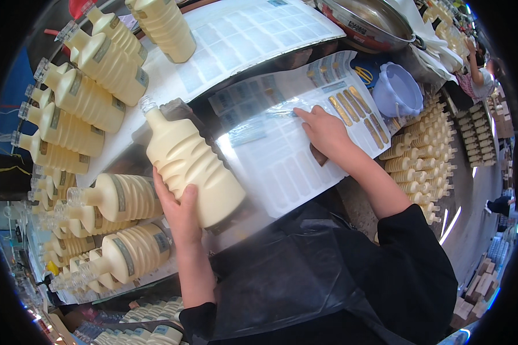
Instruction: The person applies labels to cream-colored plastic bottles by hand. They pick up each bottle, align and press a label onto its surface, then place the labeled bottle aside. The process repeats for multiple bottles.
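Observation:
My left hand (181, 210) is closed around the lower side of a cream ribbed bottle (193, 167), which leans with its clear threaded neck toward the upper left. No label shows on the side facing me. Over a sheet of labels (282, 178), my right hand (326, 131) has its index finger stretched to the edge of a shiny clear strip (279, 110). A small flat brown piece (318, 155) sticks out from under that palm, seemingly held by the curled fingers. Gold strip labels (351, 109) line the sheet's right part.
Labelled cream bottles (109, 63) stand at the upper left, and more (129, 195) crowd the left. Behind lies another label sheet (242, 40). A lilac bucket (397, 92) and a metal basin (365, 20) are at the right, beside rows of bottles (423, 155). Another person (483, 80) is farther off.

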A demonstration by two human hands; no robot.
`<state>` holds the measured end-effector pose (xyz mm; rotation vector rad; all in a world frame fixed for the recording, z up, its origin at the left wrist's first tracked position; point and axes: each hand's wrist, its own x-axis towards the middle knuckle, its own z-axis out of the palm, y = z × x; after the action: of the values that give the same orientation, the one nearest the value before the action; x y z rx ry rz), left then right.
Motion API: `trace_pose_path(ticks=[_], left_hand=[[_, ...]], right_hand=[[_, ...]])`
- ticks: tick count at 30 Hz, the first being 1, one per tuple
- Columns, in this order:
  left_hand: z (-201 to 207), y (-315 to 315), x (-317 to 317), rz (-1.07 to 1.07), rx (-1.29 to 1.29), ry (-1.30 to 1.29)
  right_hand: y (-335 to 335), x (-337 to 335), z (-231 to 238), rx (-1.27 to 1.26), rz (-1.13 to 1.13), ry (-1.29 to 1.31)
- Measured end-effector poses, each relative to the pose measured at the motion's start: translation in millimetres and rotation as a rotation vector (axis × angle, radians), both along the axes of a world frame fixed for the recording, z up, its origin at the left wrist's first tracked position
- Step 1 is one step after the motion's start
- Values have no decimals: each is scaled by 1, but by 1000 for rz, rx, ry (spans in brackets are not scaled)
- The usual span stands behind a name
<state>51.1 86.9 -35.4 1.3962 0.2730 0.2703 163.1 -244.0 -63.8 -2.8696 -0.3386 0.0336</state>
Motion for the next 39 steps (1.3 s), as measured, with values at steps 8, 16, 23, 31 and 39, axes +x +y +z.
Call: trace_pose_path(ticks=[8,16,23,31,39], left_hand=[[-3,0,-1,10,2,1],[-1,-1,0,-11,17,-14],[1,-1,3,-59,-7,-39],[-5,4,0,-34,-40,-46],[-2,3,1,-40,-30,-44]], right_hand=[[1,-65,13,-215,142,184],[-26,-134,19,-200,112,171],[-24,-90,-9,46,211,-75],[-29,-151,11,-86,151,71],[-46,-179,-18,748,-474,82]])
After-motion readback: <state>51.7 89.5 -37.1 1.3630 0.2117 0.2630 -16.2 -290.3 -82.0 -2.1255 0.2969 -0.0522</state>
